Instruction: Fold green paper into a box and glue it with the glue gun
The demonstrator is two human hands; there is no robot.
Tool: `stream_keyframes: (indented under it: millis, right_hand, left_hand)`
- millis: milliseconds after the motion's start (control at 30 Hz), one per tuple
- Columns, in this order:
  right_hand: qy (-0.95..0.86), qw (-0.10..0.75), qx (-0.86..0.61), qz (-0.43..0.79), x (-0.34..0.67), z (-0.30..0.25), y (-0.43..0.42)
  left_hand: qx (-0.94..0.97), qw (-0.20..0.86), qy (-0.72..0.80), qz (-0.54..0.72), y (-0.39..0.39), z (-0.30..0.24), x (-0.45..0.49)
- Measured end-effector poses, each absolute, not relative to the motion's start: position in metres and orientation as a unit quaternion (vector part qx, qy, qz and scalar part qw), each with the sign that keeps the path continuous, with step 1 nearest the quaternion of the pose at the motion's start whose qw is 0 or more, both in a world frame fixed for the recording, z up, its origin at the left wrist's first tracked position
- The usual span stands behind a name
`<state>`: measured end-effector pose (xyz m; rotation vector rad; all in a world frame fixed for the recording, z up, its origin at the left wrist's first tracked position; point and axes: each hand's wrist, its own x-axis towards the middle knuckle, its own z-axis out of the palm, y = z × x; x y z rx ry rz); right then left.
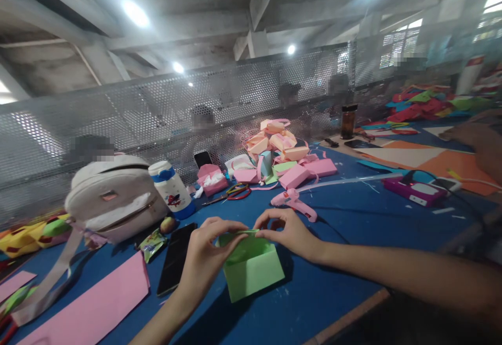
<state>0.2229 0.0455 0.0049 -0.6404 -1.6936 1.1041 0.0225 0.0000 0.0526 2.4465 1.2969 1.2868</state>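
A light green folded paper box (254, 273) with an open top stands before me on the blue table. My left hand (214, 245) pinches the left part of its far top edge between thumb and fingers. Close beside it, my right hand (288, 232) pinches the same edge further right. Behind my right hand lies a pink glue gun (294, 203), its dark cord trailing right. A black tablet or large phone (176, 259) lies left of my left hand. Further left is a pink paper sheet (94, 303).
A white backpack (113, 193) and a blue-and-white bottle (171, 191) stand at back left. Scissors (235, 193) lie near a pile of paper boxes (278, 146). A purple power strip (413, 191) sits at right, near another person's arm (476, 136). A perforated metal partition (235, 99) runs behind.
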Motion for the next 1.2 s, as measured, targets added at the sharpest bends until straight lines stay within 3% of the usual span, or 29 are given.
stream_keyframes:
  millis: [400,700,1200]
  right_hand:
    - [-0.694,0.49,-0.26,0.458,0.2217,0.0033,0.0486]
    - [-0.771,0.515,-0.18,0.328,0.2274,0.0047,0.0457]
    - [-0.765,0.501,-0.212,0.344,0.2252,0.0083,0.0439]
  left_hand:
    - [0.816,0.053,0.388,0.425,-0.0053,0.0534,0.0259]
    - [0.796,0.062,0.403,0.447,-0.0024,0.049,0.0246]
    - [0.753,0.153,0.466,0.439,-0.0045,0.0501,0.0327]
